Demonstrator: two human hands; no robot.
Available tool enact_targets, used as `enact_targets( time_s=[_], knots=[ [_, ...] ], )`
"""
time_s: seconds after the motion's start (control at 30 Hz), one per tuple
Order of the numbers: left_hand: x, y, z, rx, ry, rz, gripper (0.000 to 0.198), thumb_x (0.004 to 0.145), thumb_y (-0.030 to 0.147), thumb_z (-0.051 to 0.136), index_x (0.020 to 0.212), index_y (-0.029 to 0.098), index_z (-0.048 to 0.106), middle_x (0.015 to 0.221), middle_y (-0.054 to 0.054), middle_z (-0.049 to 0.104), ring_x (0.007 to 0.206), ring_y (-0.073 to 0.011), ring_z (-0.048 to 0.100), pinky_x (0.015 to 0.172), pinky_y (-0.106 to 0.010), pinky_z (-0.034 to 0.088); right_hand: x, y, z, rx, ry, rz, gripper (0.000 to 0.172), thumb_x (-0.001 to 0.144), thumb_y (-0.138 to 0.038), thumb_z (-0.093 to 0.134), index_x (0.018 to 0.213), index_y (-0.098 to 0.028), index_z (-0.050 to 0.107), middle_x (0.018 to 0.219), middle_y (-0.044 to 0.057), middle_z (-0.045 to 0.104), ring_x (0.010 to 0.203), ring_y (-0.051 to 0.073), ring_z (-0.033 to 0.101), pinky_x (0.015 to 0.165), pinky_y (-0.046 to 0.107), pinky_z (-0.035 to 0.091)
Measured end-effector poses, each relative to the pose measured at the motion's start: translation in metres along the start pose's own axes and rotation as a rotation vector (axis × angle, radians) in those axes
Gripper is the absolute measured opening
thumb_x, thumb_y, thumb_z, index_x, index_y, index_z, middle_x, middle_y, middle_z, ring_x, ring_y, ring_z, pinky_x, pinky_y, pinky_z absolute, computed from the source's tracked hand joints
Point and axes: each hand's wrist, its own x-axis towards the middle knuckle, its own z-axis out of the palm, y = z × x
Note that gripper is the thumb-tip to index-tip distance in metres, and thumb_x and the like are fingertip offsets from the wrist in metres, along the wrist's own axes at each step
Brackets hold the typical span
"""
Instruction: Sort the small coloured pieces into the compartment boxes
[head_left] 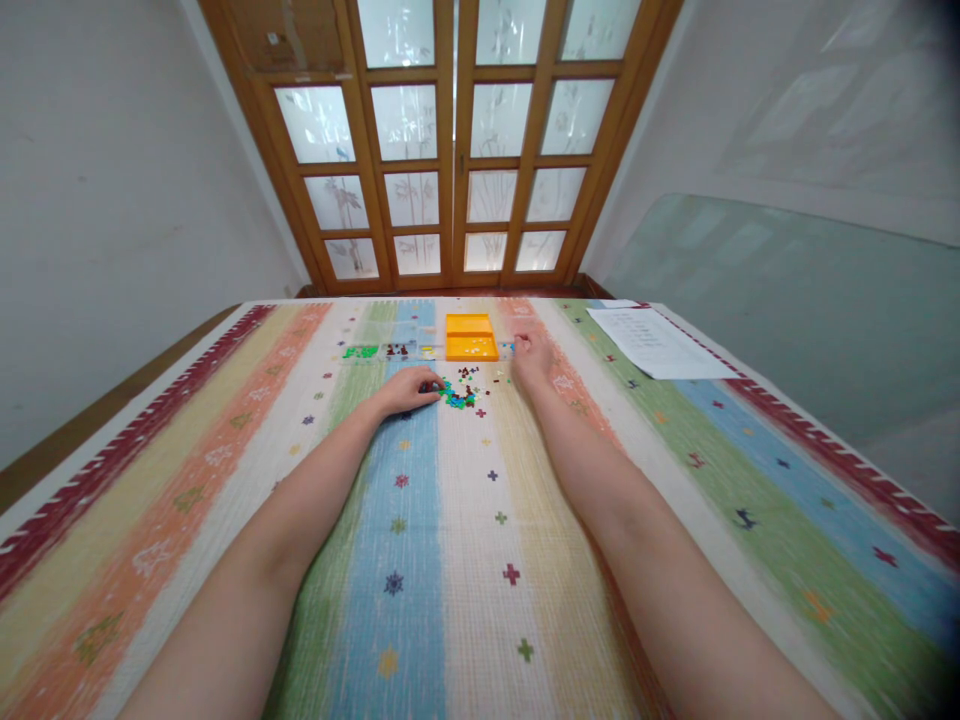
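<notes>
My left hand (pixel 409 389) lies palm down on the striped cloth, fingers curled together at the left edge of a small heap of tiny coloured pieces (pixel 461 390) in green, blue and dark red. My right hand (pixel 531 352) rests further back, fingers closed beside the right end of a clear strip-like tray (pixel 390 351). What the fingers pinch is too small to see. An orange box (pixel 471 337) stands between the two hands at the back. Green pieces (pixel 361 351) and dark red pieces (pixel 397 349) lie in the clear tray to the left.
The multicoloured striped cloth (pixel 465 540) covers the whole table. A printed white sheet (pixel 658 342) lies at the back right. Wooden doors with frosted panes (pixel 450 150) stand behind the table. A pale glass panel (pixel 787 300) leans at the right wall.
</notes>
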Motion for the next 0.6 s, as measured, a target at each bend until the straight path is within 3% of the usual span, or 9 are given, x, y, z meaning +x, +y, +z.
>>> enact_targets(
  time_s=[0.27,0.6],
  knots=[
    [-0.001,-0.005,0.001,-0.017,-0.004,-0.002,0.024,0.090,0.033,0.067,0.107,0.022,0.079,0.092,-0.004,0.069,0.082,-0.0175,0.061,0.077,-0.029,0.047,-0.002,-0.006,0.001,-0.049,-0.026,-0.024,0.027,0.093,-0.028,0.049,0.100,-0.019,0.074,0.109,0.013,0.071,0.106,0.030,0.058,0.098,0.043,0.045],
    [-0.002,-0.002,0.001,-0.074,0.031,-0.039,0.024,0.089,0.033,0.066,0.105,0.020,0.079,0.084,-0.003,0.068,0.077,-0.0167,0.059,0.073,-0.028,0.045,-0.014,-0.033,-0.003,-0.088,-0.117,-0.228,0.024,0.097,-0.025,0.052,0.101,-0.019,0.075,0.108,0.013,0.069,0.108,0.030,0.056,0.099,0.043,0.042]
  ],
)
